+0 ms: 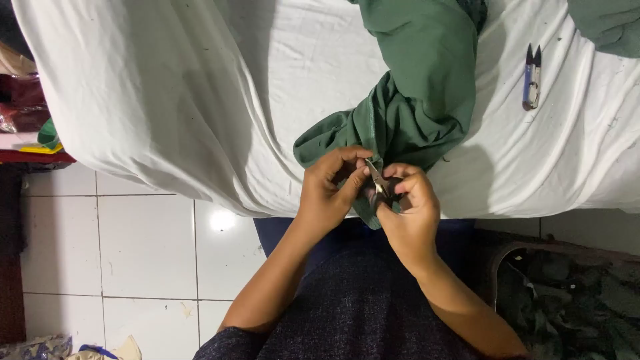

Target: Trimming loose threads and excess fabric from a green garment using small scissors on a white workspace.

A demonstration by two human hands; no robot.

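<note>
We hold the edge of the green garment (407, 100) where it spills off the near side of the white sheet (167, 100), just over our lap. Our left hand (328, 193) pinches the hem closed between thumb and fingers, and our right hand (408, 212) is closed around a small pair of thread snips (379, 181), whose metal tips angle up toward the left fingertips. The garment's bulk trails away from us across the sheet, and only its lowest fold hangs past the sheet's front edge.

To do this trimming well, we judge that the fabric should stay taut between the left fingers, so that the loose thread stands clear of the weave. The tips should close only on the thread, close to the seam, never on the cloth itself. Short, small snips seem safer than one long bite.

Much is hard to read here. Our fingers cover the spot being cut, so we cannot tell whether a thread lies between the blades, nor how far the blades stand apart. The snips' handle is buried in our right palm.

A second pair of snips (531, 79), blue-handled, lies on the sheet well to the right of the garment. More green cloth (610, 23) is cut off at the sheet's far right corner.
</note>
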